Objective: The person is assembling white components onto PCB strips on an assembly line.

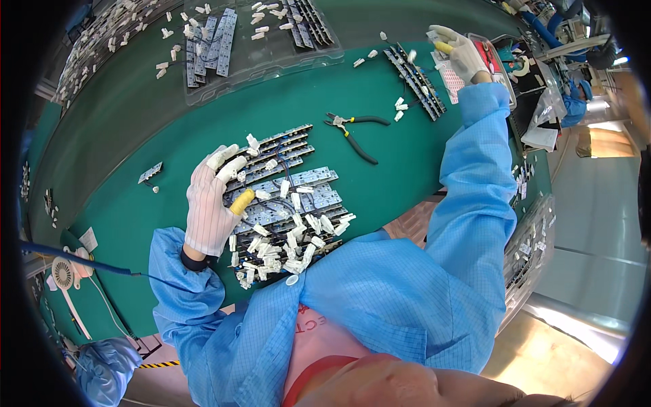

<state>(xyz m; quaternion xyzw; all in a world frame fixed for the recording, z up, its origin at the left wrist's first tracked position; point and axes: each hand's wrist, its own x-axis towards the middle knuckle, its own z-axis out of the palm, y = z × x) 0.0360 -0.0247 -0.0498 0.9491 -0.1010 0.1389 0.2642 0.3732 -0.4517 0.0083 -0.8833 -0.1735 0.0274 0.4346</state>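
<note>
My left hand (211,203), in a striped white glove with a yellow thumb cover, rests at the left side of a pile of narrow circuit boards (308,178). Its thumb and fingers are apart, touching the boards' ends and gripping nothing I can see. White plug connectors (291,247) on dark wires lie heaped over the near boards. Far to the right, my right hand (464,60) is stretched out above a sheet of small red-printed labels (453,83). Its fingers are extended, with a yellow cover on one digit, and nothing shows in them.
Cutting pliers (354,136) lie with handles spread on the green mat (386,186). A row of boards (413,83) sits near the labels. Beyond, a clear plastic tray (254,80) carries more boards. One small board (150,173) lies leftward; a small fan (64,273) stands lower left.
</note>
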